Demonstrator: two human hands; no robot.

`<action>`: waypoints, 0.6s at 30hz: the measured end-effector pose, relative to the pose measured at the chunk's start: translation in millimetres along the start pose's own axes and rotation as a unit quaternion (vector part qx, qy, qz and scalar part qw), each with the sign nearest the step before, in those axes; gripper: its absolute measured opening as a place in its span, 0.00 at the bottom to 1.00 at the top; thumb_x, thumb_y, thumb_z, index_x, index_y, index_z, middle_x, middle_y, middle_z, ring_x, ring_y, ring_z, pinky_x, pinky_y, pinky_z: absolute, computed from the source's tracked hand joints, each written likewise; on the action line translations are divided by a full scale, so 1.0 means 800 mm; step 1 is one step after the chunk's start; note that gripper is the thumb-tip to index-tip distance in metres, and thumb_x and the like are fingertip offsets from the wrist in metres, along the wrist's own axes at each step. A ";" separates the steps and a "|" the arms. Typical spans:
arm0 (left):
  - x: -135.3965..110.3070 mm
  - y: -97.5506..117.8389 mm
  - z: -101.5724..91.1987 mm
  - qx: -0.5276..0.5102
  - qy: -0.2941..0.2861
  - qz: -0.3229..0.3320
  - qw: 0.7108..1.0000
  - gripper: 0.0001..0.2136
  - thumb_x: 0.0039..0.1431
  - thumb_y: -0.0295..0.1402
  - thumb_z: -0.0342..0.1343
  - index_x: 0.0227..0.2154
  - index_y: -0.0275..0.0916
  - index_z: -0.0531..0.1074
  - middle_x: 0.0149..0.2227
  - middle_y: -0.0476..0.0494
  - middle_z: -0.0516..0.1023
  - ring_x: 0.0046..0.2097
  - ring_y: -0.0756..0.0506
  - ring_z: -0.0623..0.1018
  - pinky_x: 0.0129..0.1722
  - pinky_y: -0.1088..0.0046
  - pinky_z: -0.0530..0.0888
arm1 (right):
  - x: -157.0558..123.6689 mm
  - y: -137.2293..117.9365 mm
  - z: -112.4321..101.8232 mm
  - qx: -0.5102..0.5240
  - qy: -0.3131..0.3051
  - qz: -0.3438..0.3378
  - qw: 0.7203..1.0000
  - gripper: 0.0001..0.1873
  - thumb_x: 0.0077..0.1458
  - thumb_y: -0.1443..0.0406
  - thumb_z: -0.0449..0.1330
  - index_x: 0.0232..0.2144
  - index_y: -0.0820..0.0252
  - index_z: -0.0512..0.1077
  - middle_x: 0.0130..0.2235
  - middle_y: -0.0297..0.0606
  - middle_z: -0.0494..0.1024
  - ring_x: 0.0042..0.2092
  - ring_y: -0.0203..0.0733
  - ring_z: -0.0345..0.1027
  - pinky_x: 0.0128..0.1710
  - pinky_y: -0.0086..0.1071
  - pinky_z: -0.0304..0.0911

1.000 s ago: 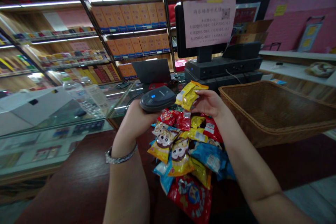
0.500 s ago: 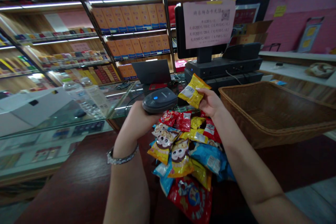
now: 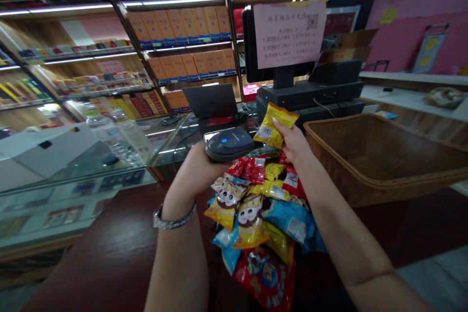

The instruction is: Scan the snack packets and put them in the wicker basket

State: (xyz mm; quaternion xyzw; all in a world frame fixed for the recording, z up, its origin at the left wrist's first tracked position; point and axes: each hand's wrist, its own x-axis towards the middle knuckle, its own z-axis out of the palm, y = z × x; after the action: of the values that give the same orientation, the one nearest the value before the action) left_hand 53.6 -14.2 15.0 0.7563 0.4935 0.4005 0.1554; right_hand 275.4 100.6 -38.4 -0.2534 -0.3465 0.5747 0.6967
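My left hand (image 3: 197,165), with a metal watch on its wrist, is closed around a dark grey barcode scanner (image 3: 229,144) with a small blue light on top. My right hand (image 3: 294,144) pinches a small yellow snack packet (image 3: 273,125) and holds it up just right of the scanner's head, label side toward it. Below both hands lies a pile of snack packets (image 3: 256,214) in yellow, red and blue on the dark wooden counter (image 3: 109,253).
A large wicker basket (image 3: 383,156) stands at the right of the pile. Behind it are a till with a monitor (image 3: 281,39) bearing a pink notice, and a laptop (image 3: 214,100). A glass display case (image 3: 73,165) with a water bottle (image 3: 106,131) is at left. Shelves of boxes fill the back.
My right hand has lifted the yellow packet higher and turned it upright beside the scanner. My left hand has shifted the scanner slightly right toward it.
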 end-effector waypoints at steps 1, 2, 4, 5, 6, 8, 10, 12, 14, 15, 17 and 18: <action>0.000 -0.001 0.000 0.001 -0.003 0.001 1.000 0.15 0.47 0.32 0.65 0.39 0.35 0.82 0.38 0.43 0.85 0.40 0.40 0.81 0.41 0.66 0.79 | 0.001 0.001 0.000 0.005 0.001 -0.004 1.000 0.17 0.46 0.65 0.71 0.40 0.59 0.75 0.40 0.36 0.84 0.38 0.43 0.80 0.42 0.39 0.77; 0.000 -0.002 0.001 0.005 -0.007 0.000 1.000 0.14 0.47 0.32 0.65 0.39 0.35 0.82 0.38 0.44 0.84 0.39 0.41 0.81 0.40 0.67 0.78 | 0.002 0.001 0.000 0.007 0.002 -0.006 1.000 0.16 0.46 0.65 0.71 0.39 0.59 0.75 0.39 0.36 0.84 0.38 0.43 0.80 0.42 0.39 0.77; 0.000 -0.004 0.002 0.016 -0.012 -0.007 1.000 0.12 0.47 0.31 0.64 0.36 0.35 0.82 0.35 0.45 0.84 0.36 0.42 0.80 0.36 0.69 0.78 | 0.002 0.001 0.000 0.007 0.002 -0.007 1.000 0.16 0.46 0.66 0.71 0.39 0.59 0.75 0.39 0.35 0.84 0.37 0.43 0.80 0.42 0.39 0.77; 0.000 -0.004 0.002 0.022 -0.013 -0.012 1.000 0.10 0.47 0.31 0.64 0.34 0.35 0.81 0.32 0.45 0.83 0.34 0.43 0.80 0.34 0.70 0.77 | 0.001 0.001 0.000 0.006 0.002 -0.008 1.000 0.16 0.46 0.66 0.71 0.39 0.59 0.75 0.39 0.36 0.84 0.37 0.43 0.80 0.43 0.39 0.77; 0.000 -0.005 0.002 0.026 -0.013 -0.016 0.999 0.09 0.47 0.31 0.64 0.32 0.35 0.81 0.30 0.46 0.82 0.33 0.44 0.79 0.32 0.71 0.76 | 0.001 0.001 0.000 0.004 0.002 -0.009 1.000 0.17 0.45 0.66 0.71 0.39 0.59 0.75 0.39 0.36 0.84 0.38 0.43 0.80 0.43 0.39 0.77; -0.001 -0.004 0.003 0.029 -0.012 -0.023 0.999 0.07 0.47 0.31 0.64 0.30 0.35 0.80 0.26 0.47 0.80 0.30 0.45 0.78 0.30 0.73 0.75 | -0.001 0.001 0.001 -0.002 0.002 -0.009 1.000 0.18 0.45 0.66 0.71 0.39 0.59 0.75 0.39 0.36 0.84 0.39 0.44 0.80 0.43 0.39 0.76; -0.001 -0.003 0.003 0.025 -0.011 -0.023 0.999 0.08 0.46 0.31 0.64 0.30 0.35 0.80 0.25 0.48 0.79 0.29 0.45 0.77 0.29 0.73 0.75 | -0.002 0.000 0.001 -0.010 0.002 -0.008 1.000 0.19 0.44 0.65 0.72 0.40 0.59 0.75 0.39 0.36 0.84 0.40 0.44 0.80 0.43 0.39 0.76; -0.001 -0.001 0.002 0.021 -0.017 -0.021 0.999 0.09 0.46 0.31 0.64 0.32 0.35 0.80 0.27 0.47 0.81 0.30 0.45 0.78 0.29 0.73 0.75 | -0.003 -0.001 0.002 -0.017 0.002 -0.008 1.000 0.19 0.44 0.64 0.72 0.40 0.59 0.74 0.40 0.36 0.84 0.40 0.45 0.80 0.43 0.40 0.77; -0.001 -0.001 0.001 0.020 -0.024 -0.021 0.999 0.10 0.47 0.31 0.63 0.34 0.35 0.81 0.28 0.46 0.81 0.29 0.45 0.78 0.29 0.72 0.75 | -0.004 -0.003 0.002 -0.015 -0.005 -0.014 1.000 0.19 0.43 0.64 0.73 0.39 0.58 0.74 0.39 0.36 0.84 0.40 0.45 0.80 0.43 0.40 0.77; -0.001 -0.001 0.001 0.021 -0.026 -0.022 0.999 0.11 0.47 0.31 0.63 0.35 0.36 0.81 0.28 0.46 0.81 0.29 0.45 0.78 0.28 0.72 0.75 | -0.005 -0.003 0.002 -0.009 -0.011 -0.020 1.000 0.20 0.42 0.65 0.73 0.39 0.58 0.74 0.39 0.36 0.84 0.41 0.45 0.80 0.44 0.39 0.76; -0.002 -0.002 0.001 0.024 -0.023 -0.025 0.999 0.10 0.48 0.32 0.63 0.35 0.36 0.81 0.26 0.47 0.81 0.28 0.45 0.77 0.27 0.72 0.75 | -0.005 -0.004 0.002 0.002 -0.023 -0.030 0.999 0.21 0.42 0.65 0.73 0.40 0.58 0.74 0.38 0.36 0.84 0.42 0.45 0.79 0.44 0.38 0.76; -0.002 -0.002 0.001 0.026 -0.022 -0.026 0.999 0.10 0.48 0.32 0.63 0.34 0.37 0.81 0.26 0.47 0.81 0.28 0.44 0.78 0.27 0.72 0.75 | -0.005 -0.004 0.001 0.002 -0.025 -0.030 0.999 0.21 0.42 0.65 0.73 0.40 0.58 0.74 0.38 0.36 0.84 0.43 0.45 0.79 0.44 0.38 0.76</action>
State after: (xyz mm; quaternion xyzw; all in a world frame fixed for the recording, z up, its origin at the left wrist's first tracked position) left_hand 52.7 -14.7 12.7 0.7555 0.5197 0.3666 0.1574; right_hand 276.6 96.0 -35.9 -0.2272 -0.3700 0.5600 0.7056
